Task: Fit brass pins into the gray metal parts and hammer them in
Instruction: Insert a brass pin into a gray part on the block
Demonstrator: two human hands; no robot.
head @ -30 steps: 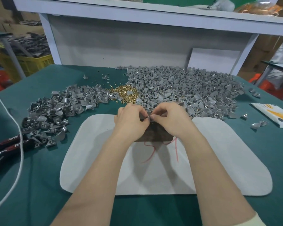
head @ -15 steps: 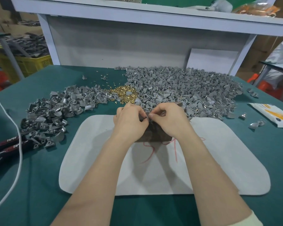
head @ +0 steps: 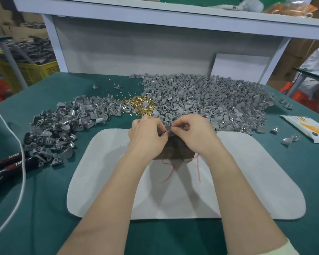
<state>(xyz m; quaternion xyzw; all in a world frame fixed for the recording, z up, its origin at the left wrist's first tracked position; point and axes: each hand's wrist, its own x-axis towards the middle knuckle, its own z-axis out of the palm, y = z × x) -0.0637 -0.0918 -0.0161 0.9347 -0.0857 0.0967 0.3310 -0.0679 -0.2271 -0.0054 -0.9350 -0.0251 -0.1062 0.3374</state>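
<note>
My left hand (head: 147,135) and my right hand (head: 195,133) meet fingertip to fingertip over a dark metal block (head: 175,149) on the white mat (head: 247,181). Between them they pinch a small gray metal part (head: 168,130), mostly hidden by the fingers. I cannot see a pin in either hand. A heap of brass pins (head: 140,105) lies just beyond the hands. A large pile of gray parts (head: 210,100) spreads to the back right, and a second pile of gray parts (head: 63,126) lies at the left.
Black-and-red handled pliers (head: 7,162) and a white cord (head: 22,162) lie at the left edge of the green table. A white packet (head: 309,130) sits at the right, with a few stray parts near it. A white shelf frame (head: 155,21) closes the back.
The hands have stayed over the block, with only small finger movements on the part.
</note>
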